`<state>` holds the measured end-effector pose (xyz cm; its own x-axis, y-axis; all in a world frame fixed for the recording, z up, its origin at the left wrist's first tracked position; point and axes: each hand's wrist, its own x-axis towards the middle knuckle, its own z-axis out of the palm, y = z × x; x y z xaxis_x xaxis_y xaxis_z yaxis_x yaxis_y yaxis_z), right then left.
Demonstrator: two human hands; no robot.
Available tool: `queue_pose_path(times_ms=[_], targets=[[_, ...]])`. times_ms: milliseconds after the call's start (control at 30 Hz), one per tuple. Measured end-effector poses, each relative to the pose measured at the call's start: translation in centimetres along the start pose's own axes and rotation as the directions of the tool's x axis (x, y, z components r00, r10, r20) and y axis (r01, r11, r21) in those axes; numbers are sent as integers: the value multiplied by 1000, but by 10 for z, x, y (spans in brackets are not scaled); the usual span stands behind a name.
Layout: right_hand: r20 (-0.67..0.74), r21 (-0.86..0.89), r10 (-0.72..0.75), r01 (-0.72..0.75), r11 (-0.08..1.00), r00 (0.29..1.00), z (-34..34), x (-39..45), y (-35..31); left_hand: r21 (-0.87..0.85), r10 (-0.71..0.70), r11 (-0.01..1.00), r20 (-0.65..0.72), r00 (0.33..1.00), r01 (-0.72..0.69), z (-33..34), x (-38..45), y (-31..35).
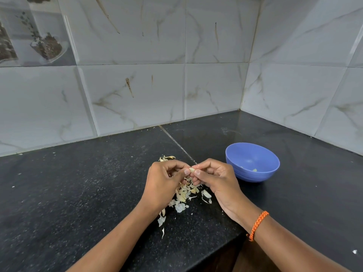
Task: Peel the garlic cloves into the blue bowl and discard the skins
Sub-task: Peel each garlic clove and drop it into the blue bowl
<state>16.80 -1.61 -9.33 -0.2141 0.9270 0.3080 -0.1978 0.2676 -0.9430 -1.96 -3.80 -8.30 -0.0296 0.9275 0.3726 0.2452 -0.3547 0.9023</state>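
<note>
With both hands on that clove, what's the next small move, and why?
Probably finish stripping the garlic clove, pinched between left hand and right hand, letting skin drop on the skins pile; the blue bowl beside the right hand awaits it.

You see a solid blue round plastic bowl (253, 174) on a black, white-flecked stone countertop (78, 193). Papery garlic skins (183, 195) are pale cream (some tan). Grey-white wall tiles (137, 91) carry brown marble veining. The woven wrist thread (257, 224) is orange.
</note>
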Motion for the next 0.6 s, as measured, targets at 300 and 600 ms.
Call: queue_pose_path(times_ms=[300, 600], targets=[[35, 76, 42, -45, 996, 999, -1, 0, -2, -103, -29, 994, 24, 999, 31, 0, 0, -2], [-25, -63, -13, 11, 998, 1000, 0, -1, -5, 116, 54, 992, -32, 998, -50, 1, -5, 6]])
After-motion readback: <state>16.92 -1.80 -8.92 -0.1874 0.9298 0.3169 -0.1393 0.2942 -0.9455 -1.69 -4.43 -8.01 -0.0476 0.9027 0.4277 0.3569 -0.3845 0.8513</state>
